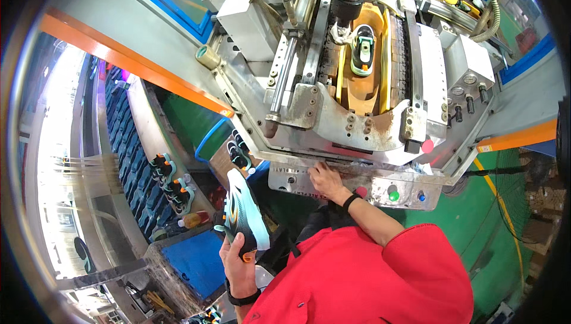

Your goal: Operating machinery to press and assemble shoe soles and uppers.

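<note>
My left hand [241,264] holds a sneaker [242,211] by its heel, toe pointing up and away. The sneaker is black and pale blue with orange accents and a white sole edge. My right hand [326,182] rests at the left part of the metal control panel [410,184], its fingers curled; what lies under them is hidden. Beyond the panel, another sneaker [363,50] sits in the tan cradle [361,95] of the press machine. A dark cylinder [348,5] stands over the cradle, next to that sneaker.
A green button [394,195] and a blue button [422,196] sit on the panel. Left stands a conveyor [128,145] with several shoes beside it. A dark shoe pair [239,152] rests on a small stand. Gauges [470,79] mark the machine's right. A blue-topped surface [193,261] lies lower left.
</note>
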